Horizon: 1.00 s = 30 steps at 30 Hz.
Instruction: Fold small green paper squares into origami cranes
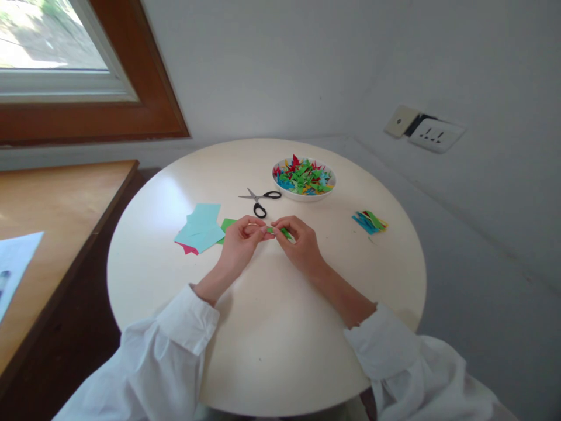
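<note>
Over the middle of the round white table, my left hand and my right hand meet fingertip to fingertip. Both pinch a small piece of folded green paper, mostly covered by the fingers, so its exact shape cannot be made out. Just left of my left hand lie light-blue paper sheets, with a pink sheet peeking out below and a green sheet partly behind my hand. Open-bladed scissors with black handles rest beyond my fingers.
At the back, a white bowl holds many small folded paper pieces in several colours. Thin coloured paper strips lie in a pile on the right. A wooden desk stands left; a wall with a socket borders the right.
</note>
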Available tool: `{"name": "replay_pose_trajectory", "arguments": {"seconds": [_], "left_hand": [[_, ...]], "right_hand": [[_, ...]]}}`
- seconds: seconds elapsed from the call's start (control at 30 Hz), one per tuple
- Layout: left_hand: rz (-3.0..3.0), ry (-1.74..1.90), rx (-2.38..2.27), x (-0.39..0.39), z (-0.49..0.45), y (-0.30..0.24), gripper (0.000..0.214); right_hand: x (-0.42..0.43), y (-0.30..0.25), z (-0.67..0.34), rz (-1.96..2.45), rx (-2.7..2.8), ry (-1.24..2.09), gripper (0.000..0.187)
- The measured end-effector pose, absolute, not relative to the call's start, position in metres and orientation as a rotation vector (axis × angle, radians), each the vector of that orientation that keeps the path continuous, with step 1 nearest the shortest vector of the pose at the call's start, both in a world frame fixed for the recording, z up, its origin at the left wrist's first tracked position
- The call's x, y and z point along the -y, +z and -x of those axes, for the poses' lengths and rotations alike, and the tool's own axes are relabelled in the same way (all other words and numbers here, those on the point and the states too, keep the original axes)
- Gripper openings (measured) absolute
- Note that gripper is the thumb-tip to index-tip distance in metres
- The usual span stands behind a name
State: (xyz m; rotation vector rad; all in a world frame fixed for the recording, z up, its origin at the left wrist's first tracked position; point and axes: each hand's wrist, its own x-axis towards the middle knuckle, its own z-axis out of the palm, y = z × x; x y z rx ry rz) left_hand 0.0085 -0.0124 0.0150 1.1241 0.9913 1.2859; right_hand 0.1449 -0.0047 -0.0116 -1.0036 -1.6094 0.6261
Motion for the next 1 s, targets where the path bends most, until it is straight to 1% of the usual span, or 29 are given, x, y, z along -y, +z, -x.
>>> {"name": "replay_pose_trajectory", "arguments": {"seconds": [0.17,0.3,1.0], "left_hand": [[-1.177,1.245,-1.071,0.0110,-0.0074,0.0123,0.030],[-1.168,1.259,-1.069,0.0093,-0.0072,0.0096,0.031],[-1.206,1.294,-1.041,0.0100,-0.0063,0.0109,0.017]], "right_hand": [[0.0040,-0.0115,-0.1448,0.997,1.600,0.612,0.003],[0.0047,-0.0108,-0.1441,1.001,1.606,0.606,0.004],[0.0053,-0.0112,-0.1443,1.029,1.623,0.581,0.004]]}}
